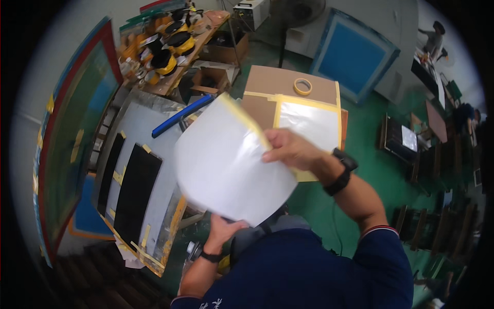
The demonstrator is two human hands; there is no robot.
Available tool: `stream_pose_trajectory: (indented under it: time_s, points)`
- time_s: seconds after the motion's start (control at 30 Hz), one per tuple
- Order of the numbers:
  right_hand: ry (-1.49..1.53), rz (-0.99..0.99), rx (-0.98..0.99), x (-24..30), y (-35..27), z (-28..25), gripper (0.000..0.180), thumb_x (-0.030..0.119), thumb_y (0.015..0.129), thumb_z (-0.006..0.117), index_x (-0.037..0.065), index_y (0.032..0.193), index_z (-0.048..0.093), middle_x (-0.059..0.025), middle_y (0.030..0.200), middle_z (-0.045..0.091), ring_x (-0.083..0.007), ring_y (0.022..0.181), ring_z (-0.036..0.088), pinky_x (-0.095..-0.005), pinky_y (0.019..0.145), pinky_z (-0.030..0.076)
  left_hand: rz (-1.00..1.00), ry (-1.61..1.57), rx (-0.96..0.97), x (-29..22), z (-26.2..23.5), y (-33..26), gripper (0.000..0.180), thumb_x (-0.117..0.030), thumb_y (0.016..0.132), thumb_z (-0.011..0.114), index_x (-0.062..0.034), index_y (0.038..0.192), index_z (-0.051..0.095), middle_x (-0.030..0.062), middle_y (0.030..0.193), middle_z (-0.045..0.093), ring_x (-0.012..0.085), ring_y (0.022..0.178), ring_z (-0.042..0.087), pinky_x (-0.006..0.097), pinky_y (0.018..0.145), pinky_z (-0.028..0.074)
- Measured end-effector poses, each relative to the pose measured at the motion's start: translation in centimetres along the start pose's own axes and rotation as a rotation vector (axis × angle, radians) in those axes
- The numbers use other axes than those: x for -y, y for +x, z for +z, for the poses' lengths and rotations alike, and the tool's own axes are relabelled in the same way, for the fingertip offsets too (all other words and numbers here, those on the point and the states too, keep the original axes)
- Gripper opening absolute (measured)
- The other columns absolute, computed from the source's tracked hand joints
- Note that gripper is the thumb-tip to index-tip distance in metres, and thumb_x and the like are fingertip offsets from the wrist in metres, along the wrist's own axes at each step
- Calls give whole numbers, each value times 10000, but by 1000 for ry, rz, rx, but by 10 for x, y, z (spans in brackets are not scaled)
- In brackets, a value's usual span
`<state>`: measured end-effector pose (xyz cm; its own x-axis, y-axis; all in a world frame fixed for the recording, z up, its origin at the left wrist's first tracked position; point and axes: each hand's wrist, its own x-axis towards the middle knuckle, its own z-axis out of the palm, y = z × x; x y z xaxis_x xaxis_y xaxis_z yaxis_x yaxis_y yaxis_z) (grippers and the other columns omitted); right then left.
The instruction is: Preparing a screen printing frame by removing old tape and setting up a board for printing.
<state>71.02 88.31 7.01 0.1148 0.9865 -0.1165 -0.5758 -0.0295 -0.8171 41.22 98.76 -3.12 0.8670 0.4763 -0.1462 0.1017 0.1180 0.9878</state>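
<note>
White sheet point(226, 170) held up, its far corner blurred

The sheet hangs at a slant in front of the person, between the table point(167, 177) and a brown board point(262, 78), covering part of both. The right hand point(290, 148) pinches its yellow-taped edge, thumb on top, the fingertips partly out of sight. The left hand point(224, 230) is at the near edge; its fingers are hidden, so I cannot tell whether it is closed on the sheet. The dark lens rim cuts off the racks point(437, 226) at lower right, and a distant person point(435, 38) is hard to make out.

The sheet is smooth, thin and slightly glossy, bowed along its near side. On the board, yellow tape borders a shiny, rippled film point(309, 121); a tape roll point(303, 93) lies flat beyond it.

The table has a grey top with a stained rim, bearing two long black panels point(136, 193) point(109, 172) with tape tabs, and a blue bar point(182, 116) near its far end. Behind stand a cluttered wooden bench point(206, 32), a fan point(298, 11) and a blue-meshed frame point(355, 56). The floor point(315, 211) is green.
</note>
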Motion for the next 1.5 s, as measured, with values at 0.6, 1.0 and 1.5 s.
stream_pose_trajectory:
  time_s: [0.6, 1.0, 1.5]
  points:
    - [-476, 435, -94, 96, -106, -171, 464, 58, 753, 843, -40, 1167, 658, -34, 1013, 716, -111, 949, 647, -251, 865, 512, -272, -510, 693, 21, 99, 304, 317, -156, 878, 754, -36, 1141, 624, 40, 1035, 677, 147, 985, 640, 308, 926, 491]
    - [-274, 408, -817, 22, -120, -376, 273, 163, 765, 846, 37, 980, 733, 8, 857, 704, -101, 737, 638, -290, 701, 524, -286, 56, 193, 92, 133, 437, 148, -116, 898, 731, -9, 967, 657, -7, 830, 651, 82, 701, 589, 251, 615, 501]
    - [-825, 309, -1222, -37, -93, -416, 332, 232, 706, 848, -28, 870, 721, -117, 694, 673, -226, 612, 626, -364, 591, 485, -107, 1010, -110, 84, 168, 471, 474, -324, 664, 892, 1, 914, 655, 89, 692, 614, 248, 628, 593, 363, 600, 490]
